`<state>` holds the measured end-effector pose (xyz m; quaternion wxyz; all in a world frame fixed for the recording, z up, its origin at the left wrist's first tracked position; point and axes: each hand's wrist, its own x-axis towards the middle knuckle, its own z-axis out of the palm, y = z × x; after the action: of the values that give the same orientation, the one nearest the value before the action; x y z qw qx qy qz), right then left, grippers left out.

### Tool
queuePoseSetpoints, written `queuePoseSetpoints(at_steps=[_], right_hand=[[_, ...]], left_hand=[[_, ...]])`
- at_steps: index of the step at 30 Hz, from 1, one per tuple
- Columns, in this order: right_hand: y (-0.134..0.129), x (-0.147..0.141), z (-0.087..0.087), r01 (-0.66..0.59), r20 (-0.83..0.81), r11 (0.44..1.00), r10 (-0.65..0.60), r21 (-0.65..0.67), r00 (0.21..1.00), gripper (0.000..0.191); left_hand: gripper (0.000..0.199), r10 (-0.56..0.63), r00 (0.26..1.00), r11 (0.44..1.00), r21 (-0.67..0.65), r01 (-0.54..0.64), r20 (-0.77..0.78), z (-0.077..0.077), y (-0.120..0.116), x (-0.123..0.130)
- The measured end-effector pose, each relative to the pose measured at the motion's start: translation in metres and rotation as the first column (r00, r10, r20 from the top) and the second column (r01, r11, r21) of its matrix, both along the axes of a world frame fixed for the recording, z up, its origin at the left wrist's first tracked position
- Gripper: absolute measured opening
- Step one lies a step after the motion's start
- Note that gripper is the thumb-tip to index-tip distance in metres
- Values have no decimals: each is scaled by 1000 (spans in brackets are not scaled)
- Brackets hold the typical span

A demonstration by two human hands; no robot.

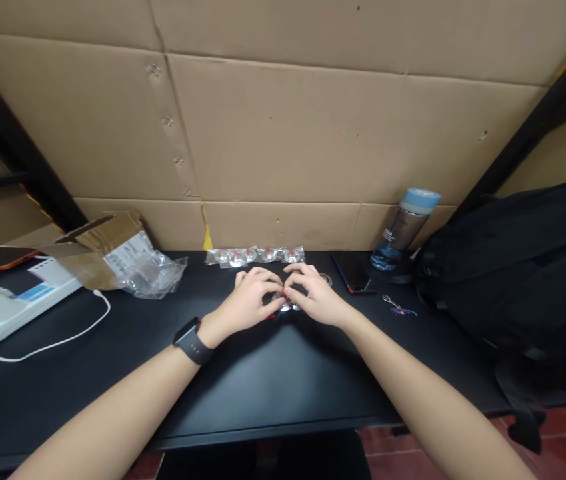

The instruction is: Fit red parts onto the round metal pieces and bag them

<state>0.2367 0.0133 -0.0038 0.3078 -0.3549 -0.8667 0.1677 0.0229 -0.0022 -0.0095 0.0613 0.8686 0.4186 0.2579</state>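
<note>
Wrapped discs (237, 257) lined up; shiny piece (285, 307), seemingly unfinished, pinched by left hand (245, 303) and right hand (319, 300), fingers curled, nearly closed.

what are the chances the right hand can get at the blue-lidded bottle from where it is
Probably yes: only the flat phone seems to lie between the right hand and the bottle, low enough to pass over. Its fingers are busy at a small shiny piece, though.
</note>
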Motion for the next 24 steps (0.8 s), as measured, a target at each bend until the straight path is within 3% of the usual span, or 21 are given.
queuePoseSetpoints(at_steps=[4, 8, 16, 20, 24], right_hand=[[5, 7, 0, 6, 80, 1000, -7, 11, 997, 10], [13, 19, -1, 40, 230, 999, -43, 16, 972, 19], [16, 23, -3, 104, 379, 995, -96, -3, 920, 6], [14, 19, -2, 113, 287, 993, -102, -22, 952, 5], [17, 17, 2, 104, -72, 990, -112, -98, 991, 12]], left_hand=[[12, 71, 997, 997, 27, -71, 14, -6, 5, 0], [8, 108, 994, 992, 70, -108, -8, -6, 5, 0], [11, 170, 985, 977, 128, -169, 2, -5, 0, 4], [13, 177, 984, 978, 111, -176, 0, -3, -1, 4], [15, 240, 968, 970, 32, -243, 79, 2, 1, 1]])
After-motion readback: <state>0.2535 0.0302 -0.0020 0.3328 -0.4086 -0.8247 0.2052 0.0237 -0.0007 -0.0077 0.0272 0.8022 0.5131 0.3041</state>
